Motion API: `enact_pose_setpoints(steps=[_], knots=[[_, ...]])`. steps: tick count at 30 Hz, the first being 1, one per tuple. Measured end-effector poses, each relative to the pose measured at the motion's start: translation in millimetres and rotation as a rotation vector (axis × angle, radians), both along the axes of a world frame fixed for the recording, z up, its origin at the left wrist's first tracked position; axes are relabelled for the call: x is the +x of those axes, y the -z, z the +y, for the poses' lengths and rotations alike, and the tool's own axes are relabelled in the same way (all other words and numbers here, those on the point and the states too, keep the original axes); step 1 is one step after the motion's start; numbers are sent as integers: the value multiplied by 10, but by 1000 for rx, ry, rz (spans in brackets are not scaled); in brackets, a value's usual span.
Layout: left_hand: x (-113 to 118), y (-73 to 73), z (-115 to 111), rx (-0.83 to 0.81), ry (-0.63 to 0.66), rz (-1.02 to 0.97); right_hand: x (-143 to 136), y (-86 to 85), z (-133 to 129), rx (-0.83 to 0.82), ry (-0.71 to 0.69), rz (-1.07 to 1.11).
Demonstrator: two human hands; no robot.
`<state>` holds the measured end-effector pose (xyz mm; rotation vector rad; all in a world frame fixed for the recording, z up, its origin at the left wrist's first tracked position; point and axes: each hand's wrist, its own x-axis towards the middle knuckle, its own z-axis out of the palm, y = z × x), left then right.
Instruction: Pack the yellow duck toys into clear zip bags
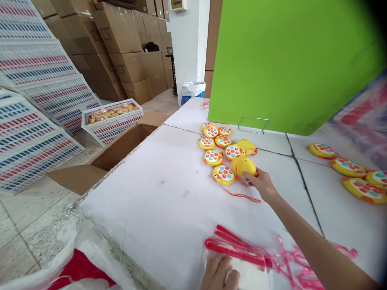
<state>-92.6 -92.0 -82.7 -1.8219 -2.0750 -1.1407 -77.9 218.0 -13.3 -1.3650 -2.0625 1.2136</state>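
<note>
My right hand (pixel 263 184) is closed around the edge of a yellow chick-shaped toy (pixel 245 165), its plain back facing up. Beside it lie several similar toys, among them one with coloured buttons (pixel 223 174) and another (pixel 213 157). An orange cord loop (pixel 243 196) trails over the table just below them. At the bottom edge, my left hand (pixel 219 274) has its fingers bent and pressed together on a stack of clear plastic bags (pixel 252 276) with red edges. The fingertips of the left hand are partly hidden.
A green board (pixel 287 60) stands at the back of the white table (pixel 157 177), with a wire stand (pixel 253 125) before it. More toys (pixel 347 166) lie at right, near pink ribbon strips (pixel 290 257). An open carton (pixel 121 149) and filled basket (pixel 113 125) stand left.
</note>
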Motion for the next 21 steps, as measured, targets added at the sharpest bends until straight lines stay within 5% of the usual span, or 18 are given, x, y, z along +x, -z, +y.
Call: enact_pose_setpoints(steps=[4, 10, 16, 21], knots=[[64, 69, 43, 63, -81, 122, 258, -191, -258, -79, -13, 128], [-6, -130, 13, -100, 30, 137, 565, -514, -929, -73, -90, 172], [-27, -336, -27, -288, 120, 22, 809, -523, -1635, 331, -168, 11], [-6, -367, -39, -319, 131, 51, 950, -499, -1934, 394, -171, -43]])
